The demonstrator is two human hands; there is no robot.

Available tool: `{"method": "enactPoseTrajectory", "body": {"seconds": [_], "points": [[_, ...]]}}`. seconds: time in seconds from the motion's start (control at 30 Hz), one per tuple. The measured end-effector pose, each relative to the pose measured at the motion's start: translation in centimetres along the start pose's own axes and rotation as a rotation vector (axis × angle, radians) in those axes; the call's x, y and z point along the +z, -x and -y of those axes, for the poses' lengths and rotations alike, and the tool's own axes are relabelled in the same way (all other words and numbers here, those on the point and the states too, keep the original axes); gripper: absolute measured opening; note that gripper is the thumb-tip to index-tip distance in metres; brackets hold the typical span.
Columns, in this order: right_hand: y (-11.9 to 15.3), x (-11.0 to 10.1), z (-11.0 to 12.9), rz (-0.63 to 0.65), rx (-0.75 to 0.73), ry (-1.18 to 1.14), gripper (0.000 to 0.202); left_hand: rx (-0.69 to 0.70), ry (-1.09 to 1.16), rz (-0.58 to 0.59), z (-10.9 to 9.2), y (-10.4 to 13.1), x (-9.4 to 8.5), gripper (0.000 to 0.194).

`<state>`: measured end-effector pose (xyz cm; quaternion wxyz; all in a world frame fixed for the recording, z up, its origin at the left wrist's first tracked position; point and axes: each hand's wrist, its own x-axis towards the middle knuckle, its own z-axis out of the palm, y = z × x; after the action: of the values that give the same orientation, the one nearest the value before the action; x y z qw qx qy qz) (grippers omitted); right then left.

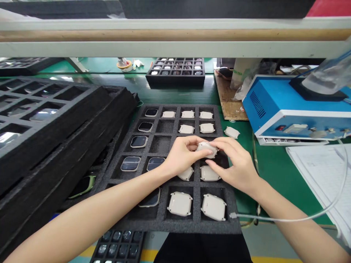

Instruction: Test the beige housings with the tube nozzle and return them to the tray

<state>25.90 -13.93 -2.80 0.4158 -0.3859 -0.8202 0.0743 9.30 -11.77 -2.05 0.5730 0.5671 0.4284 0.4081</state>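
Together, hands (211, 157) pinch watch case (207, 148) over foam tray (161, 140).

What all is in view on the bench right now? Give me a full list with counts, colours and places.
white watch case: one, held between both hands over the middle tray
foam tray: one, dark grey, centre of the bench
white cases in tray: about ten, right-hand columns, backs up
dark screen units: about six, left-hand columns
loose white case: one, on the green mat right of the tray
stacked foam trays: several, dark, left side
far tray: one, black, back centre, small parts inside
blue box: one, right rear
white cable: one, front right
papers: white, far right
left hand: gripping the case
right hand: gripping the case
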Motion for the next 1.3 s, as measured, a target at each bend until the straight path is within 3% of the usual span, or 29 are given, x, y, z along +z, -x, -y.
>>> {"method": "enactPoseTrajectory", "body": {"seconds": [0.17, 0.53, 0.63, 0.73, 0.83, 0.9, 1.0, 1.17, 1.2, 1.23, 1.3], "points": [[0.5, 0.9, -0.1, -0.029, -0.085, 0.222, 0.03, -0.018, 0.038, -0.02, 0.1, -0.1, 0.1, 0.021], [0.1, 0.3, 0.0, 0.013, -0.084, 0.133, 0.023, 0.001, -0.042, -0.031, 0.0, 0.3, 0.4, 0.022], [-0.3, -0.7, -0.2, -0.095, 0.061, -0.057, 0.021, 0.026, -0.162, -0.025, -0.7, -0.5, 0.4, 0.028], [-1.2, -1.8, -1.3, -0.344, 0.377, -0.313, 0.012, 0.09, -0.375, 0.005, -1.8, -2.4, 1.3, 0.036], [-1.8, -3.0, -2.2, -0.495, 0.577, -0.597, 0.014, 0.167, -0.532, 0.058, -2.6, -4.3, 3.5, 0.029], [-1.3, -4.0, -1.8, -0.481, 0.616, -0.753, 0.015, 0.208, -0.638, 0.099, -2.6, -5.2, 5.4, 0.021], [2.2, -5.8, 0.4, -0.28, 0.663, -0.87, 0.02, 0.243, -0.802, 0.137, -2.1, -6.0, 7.4, 0.016], [13.3, -7.4, 3.4, 0.265, 0.936, -1.091, 0.031, 0.299, -1.039, 0.121, -0.7, -6.6, 8.0, 0.019], [15.6, -7.6, 3.4, 0.278, 1.039, -1.125, 0.036, 0.313, -1.075, 0.115, -0.5, -6.6, 7.9, 0.021], [17.8, -7.8, 3.3, 0.213, 1.142, -1.136, 0.04, 0.326, -1.106, 0.11, -0.2, -6.5, 8.0, 0.022], [21.5, -8.4, 2.9, -0.095, 1.28, -1.123, 0.043, 0.353, -1.16, 0.109, 0.3, -6.2, 8.2, 0.021]]}}
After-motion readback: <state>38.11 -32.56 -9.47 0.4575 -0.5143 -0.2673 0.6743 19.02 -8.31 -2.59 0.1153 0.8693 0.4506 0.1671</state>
